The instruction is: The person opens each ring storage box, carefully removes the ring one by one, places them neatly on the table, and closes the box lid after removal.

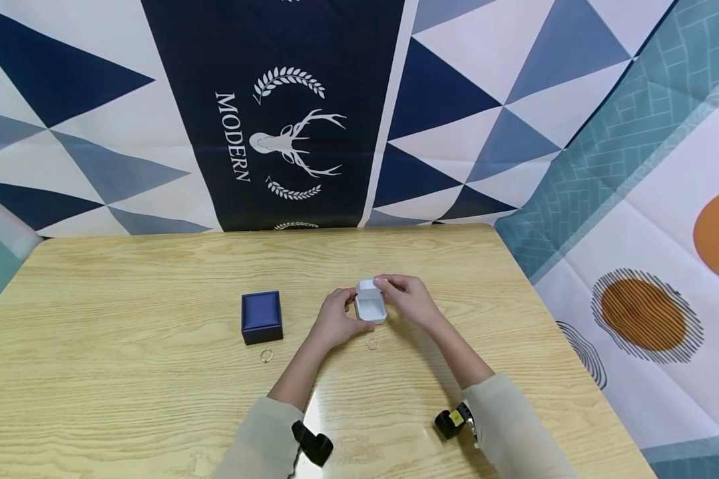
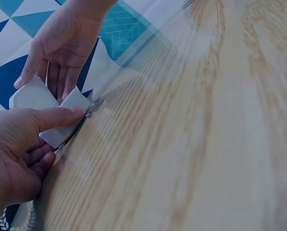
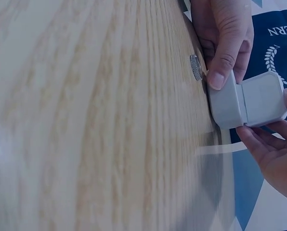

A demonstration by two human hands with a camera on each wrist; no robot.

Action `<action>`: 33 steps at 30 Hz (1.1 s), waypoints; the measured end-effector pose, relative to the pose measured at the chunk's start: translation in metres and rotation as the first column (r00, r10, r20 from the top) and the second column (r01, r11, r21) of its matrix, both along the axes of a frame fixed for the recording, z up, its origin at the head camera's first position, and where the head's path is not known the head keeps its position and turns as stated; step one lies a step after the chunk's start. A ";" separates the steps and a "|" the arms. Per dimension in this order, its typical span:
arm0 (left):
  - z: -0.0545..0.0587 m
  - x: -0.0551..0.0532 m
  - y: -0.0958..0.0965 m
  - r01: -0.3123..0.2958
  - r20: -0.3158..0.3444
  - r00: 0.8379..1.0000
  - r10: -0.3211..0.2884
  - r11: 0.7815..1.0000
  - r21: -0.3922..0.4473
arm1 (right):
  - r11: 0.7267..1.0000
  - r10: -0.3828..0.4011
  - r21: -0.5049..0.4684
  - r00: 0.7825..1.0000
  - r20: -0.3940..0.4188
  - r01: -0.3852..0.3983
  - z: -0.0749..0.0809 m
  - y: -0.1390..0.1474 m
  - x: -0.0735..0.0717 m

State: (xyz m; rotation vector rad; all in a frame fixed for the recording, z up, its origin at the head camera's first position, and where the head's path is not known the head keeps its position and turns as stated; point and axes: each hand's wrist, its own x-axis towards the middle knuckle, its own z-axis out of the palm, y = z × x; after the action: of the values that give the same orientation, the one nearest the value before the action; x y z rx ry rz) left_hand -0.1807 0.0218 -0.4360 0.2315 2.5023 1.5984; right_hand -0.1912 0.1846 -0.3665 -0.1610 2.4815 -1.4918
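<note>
A small white ring box stands on the table with its lid raised. My left hand grips the base from the left, thumb along the front side, as the right wrist view also shows. On the other side my right hand pinches the raised lid between thumb and fingers. Just in front of the box lies a ring; the right wrist view shows its band set with small stones. Neither hand touches this ring.
To the left sits a closed dark blue box, with a second, gold-coloured ring in front of it. The wooden table ends at a patterned cloth behind. More printed cloth hangs on the right.
</note>
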 end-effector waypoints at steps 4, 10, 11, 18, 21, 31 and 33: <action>0.000 0.000 0.000 -0.001 -0.005 1.000 0.001 1.000 -0.002 | 1.000 0.007 -0.010 1.000 -0.019 -0.007 -0.005 0.003 -0.001; -0.002 0.000 0.000 -0.002 -0.012 1.000 0.002 1.000 -0.007 | 1.000 0.010 0.001 0.998 -0.066 -0.010 -0.025 0.012 -0.006; -0.003 0.000 0.000 -0.002 -0.015 1.000 0.002 1.000 -0.005 | 1.000 0.010 0.011 0.997 -0.074 -0.009 -0.026 0.013 -0.007; -0.002 0.000 0.001 -0.001 -0.030 1.000 0.001 1.000 0.001 | 1.000 0.009 0.020 0.997 -0.076 -0.007 -0.032 0.017 -0.007; -0.002 -0.001 0.000 0.003 -0.042 0.999 -0.003 1.000 -0.004 | 1.000 0.015 0.012 0.998 -0.067 -0.014 -0.032 0.018 -0.007; 0.000 0.000 0.000 0.005 -0.048 0.999 -0.005 1.000 0.000 | 0.999 0.038 0.001 0.998 -0.057 -0.038 -0.033 0.021 -0.007; 0.000 0.000 0.000 0.007 -0.046 0.999 -0.007 1.000 0.004 | 0.999 0.043 0.007 0.997 -0.058 -0.043 -0.033 0.022 -0.007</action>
State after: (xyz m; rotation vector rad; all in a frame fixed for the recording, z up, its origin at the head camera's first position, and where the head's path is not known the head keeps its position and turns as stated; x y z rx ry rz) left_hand -0.1809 0.0218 -0.4362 0.2809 2.5294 1.6141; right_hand -0.1986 0.2062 -0.3995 -0.2586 2.5110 -1.4830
